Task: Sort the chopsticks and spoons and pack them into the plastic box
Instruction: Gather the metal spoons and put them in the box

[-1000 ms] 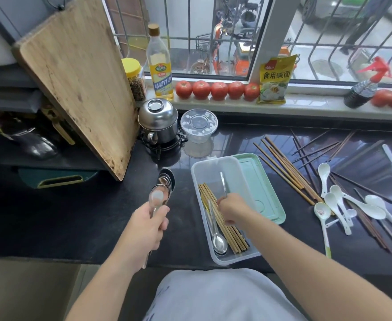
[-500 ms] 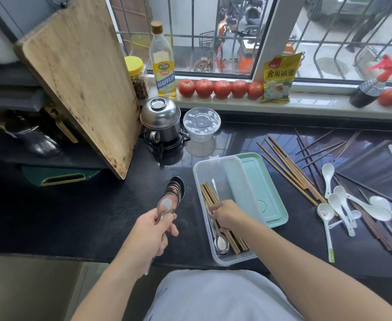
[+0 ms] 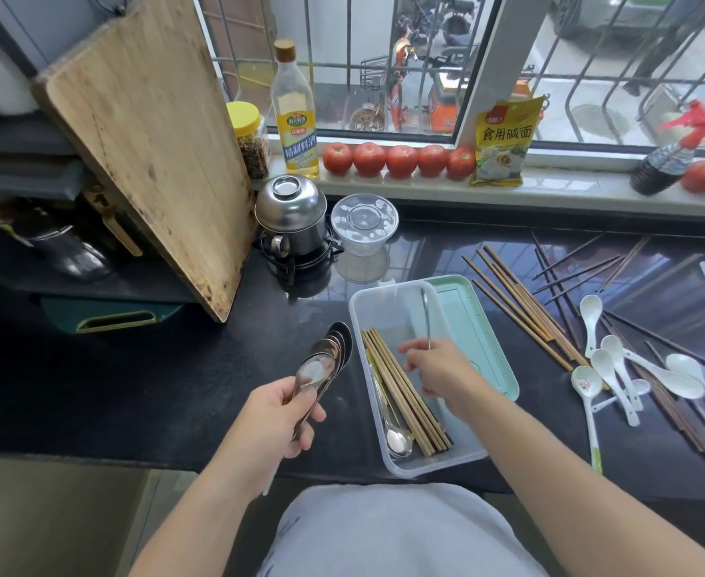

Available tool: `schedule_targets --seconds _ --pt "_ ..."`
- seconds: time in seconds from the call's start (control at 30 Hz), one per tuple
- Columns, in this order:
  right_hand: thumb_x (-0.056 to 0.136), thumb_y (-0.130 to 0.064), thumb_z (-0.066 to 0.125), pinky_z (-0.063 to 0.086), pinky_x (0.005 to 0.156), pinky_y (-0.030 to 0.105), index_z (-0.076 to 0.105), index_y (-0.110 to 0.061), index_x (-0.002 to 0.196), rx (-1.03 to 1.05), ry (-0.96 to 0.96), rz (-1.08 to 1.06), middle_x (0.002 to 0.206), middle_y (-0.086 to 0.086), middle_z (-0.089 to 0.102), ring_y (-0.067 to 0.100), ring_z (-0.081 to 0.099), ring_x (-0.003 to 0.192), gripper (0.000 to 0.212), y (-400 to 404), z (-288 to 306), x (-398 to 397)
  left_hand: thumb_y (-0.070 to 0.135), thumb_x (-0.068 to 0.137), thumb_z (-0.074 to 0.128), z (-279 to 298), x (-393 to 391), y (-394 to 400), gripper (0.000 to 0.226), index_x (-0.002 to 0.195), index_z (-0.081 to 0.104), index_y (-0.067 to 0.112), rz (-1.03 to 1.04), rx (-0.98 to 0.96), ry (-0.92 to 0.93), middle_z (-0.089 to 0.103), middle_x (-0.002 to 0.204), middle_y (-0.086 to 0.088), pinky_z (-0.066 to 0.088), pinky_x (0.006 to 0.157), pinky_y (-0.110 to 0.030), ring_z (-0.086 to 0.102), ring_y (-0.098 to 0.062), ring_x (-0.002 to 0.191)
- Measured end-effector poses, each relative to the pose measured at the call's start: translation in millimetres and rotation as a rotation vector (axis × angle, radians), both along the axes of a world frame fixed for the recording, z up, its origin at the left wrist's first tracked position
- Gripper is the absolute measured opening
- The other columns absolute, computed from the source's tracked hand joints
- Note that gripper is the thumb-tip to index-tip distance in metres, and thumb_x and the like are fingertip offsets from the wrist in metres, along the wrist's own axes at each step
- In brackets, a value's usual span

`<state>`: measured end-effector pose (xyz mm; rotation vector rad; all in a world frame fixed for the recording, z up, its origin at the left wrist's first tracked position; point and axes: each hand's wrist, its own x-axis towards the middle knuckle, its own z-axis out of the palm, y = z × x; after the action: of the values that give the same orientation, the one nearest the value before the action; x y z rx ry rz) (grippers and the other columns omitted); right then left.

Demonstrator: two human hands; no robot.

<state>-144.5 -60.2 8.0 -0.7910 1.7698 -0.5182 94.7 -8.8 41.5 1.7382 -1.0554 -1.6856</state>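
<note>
Metal spoons (image 3: 329,360) in left hand (image 3: 278,418) (beside plastic box (image 3: 388,301))

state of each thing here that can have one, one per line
plastic box: open, holds light chopsticks and metal spoons
green lid: off, lying beside the box
left hand: grips a fanned stack of metal spoons
right hand: pinches one metal spoon handle over the box
oil bottle: upright, capped
yellow-lid jar: closed
steel pot: lid on
cutting board: leaning

A home kitchen: cutting board (image 3: 147,147), cooking wine bottle (image 3: 294,118), tomatoes (image 3: 400,160) on the windowsill
</note>
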Motion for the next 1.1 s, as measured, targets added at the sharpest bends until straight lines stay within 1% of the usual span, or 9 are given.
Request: schedule_targets --seconds 0.13,0.33,0.43,0.57,0.67,0.83,0.93,1.03,1.1 --pt "0.099 -0.044 0.058 0.046 0.057 0.028 0.074 -0.019 0.106 -0.186 -0.187 0.205 0.093 -0.005 0.072 0.005 0.045 0.054 0.030 5 53 4 0.022 0.108 0.049 9 -8 -3 0.024 0.097 0.068 0.014 -0.152 -0.009 0.001 0.069 0.077 -0.005 0.035 0.050 -0.025 0.047 -0.015 0.053" --pt "0.100 -0.040 0.059 0.045 0.057 0.029 0.077 -0.019 0.096 -0.142 0.027 0.480 0.052 -0.015 0.050 0.015 0.044 0.057 0.028 8 87 4 0.024 0.110 0.041 23 -20 -3 0.031 0.083 0.056 0.018 -0.357 -0.208 -0.305 0.057 0.047 0.012 0.034 0.045 -0.015 0.041 -0.003 0.041" --pt "0.095 -0.023 0.062 0.049 0.060 0.035 0.074 -0.015 0.091 -0.150 0.145 0.494 0.068 -0.002 0.060 0.018 0.052 0.062 0.015 11 84 6 0.025 0.109 0.039 18 -23 -3 0.026 0.087 0.053 0.023 -0.355 -0.271 -0.436 0.068 0.068 0.010 0.045 0.054 -0.026 0.055 -0.008 0.051" --pt "0.092 -0.026 0.062 0.060 0.077 0.042 0.071 -0.026 0.088 -0.244 0.509 0.287 0.087 -0.001 0.070 0.019 0.067 0.080 0.010 9 74 -8 0.021 0.105 0.043 0 -12 -10 0.014 0.092 0.047 0.021 -0.289 -0.280 -0.706 0.068 0.087 -0.002 0.053 0.067 -0.044 0.065 -0.023 0.072" --pt "0.095 -0.023 0.054 0.061 0.072 0.042 0.064 -0.022 0.095 -0.168 0.519 0.047 0.092 0.004 0.066 0.021 0.064 0.078 0.010 14 68 -29 0.025 0.105 0.041 -13 13 -13 0.025 0.086 0.050 0.011 -0.074 -0.212 -0.611 0.062 0.078 -0.008 0.044 0.063 -0.042 0.056 -0.026 0.066" --pt "0.095 0.002 0.048 0.041 0.051 0.026 0.060 -0.002 0.107 0.190 -0.073 -0.234 0.082 0.008 0.075 0.013 0.056 0.056 0.018 35 42 -4 0.017 0.109 0.039 -24 22 -15 0.022 0.090 0.048 0.011 0.223 -0.050 -0.131 0.054 0.075 -0.009 0.027 0.042 -0.026 0.034 -0.014 0.046" --pt "0.096 -0.002 0.058 0.036 0.044 0.021 0.060 -0.001 0.096 0.268 -0.114 -0.230 0.079 0.013 0.074 0.013 0.044 0.050 0.003 36 22 17 0.013 0.110 0.038 -12 6 -13 0.017 0.101 0.051 0.008 0.234 0.048 0.083 0.053 0.073 -0.006 0.024 0.037 -0.021 0.032 -0.010 0.045" --pt "0.097 0.004 0.046 0.030 0.043 0.020 0.059 0.003 0.090 0.395 0.075 0.054 0.084 0.017 0.074 0.012 0.041 0.033 0.015 32 7 24 0.015 0.111 0.039 -5 -5 -9 0.017 0.107 0.053 0.006 0.176 0.079 0.162 0.055 0.072 -0.005 0.025 0.039 -0.022 0.033 -0.010 0.045" --pt "0.096 0.002 0.046 0.035 0.043 0.023 0.059 0.001 0.085 0.443 0.344 0.488 0.080 0.014 0.073 0.021 0.052 0.048 0.017 33 -1 21 0.015 0.110 0.040 -2 -6 -8 0.017 0.107 0.053 0.006 0.147 0.091 0.181 0.056 0.072 -0.005 0.025 0.041 -0.023 0.033 -0.010 0.045"
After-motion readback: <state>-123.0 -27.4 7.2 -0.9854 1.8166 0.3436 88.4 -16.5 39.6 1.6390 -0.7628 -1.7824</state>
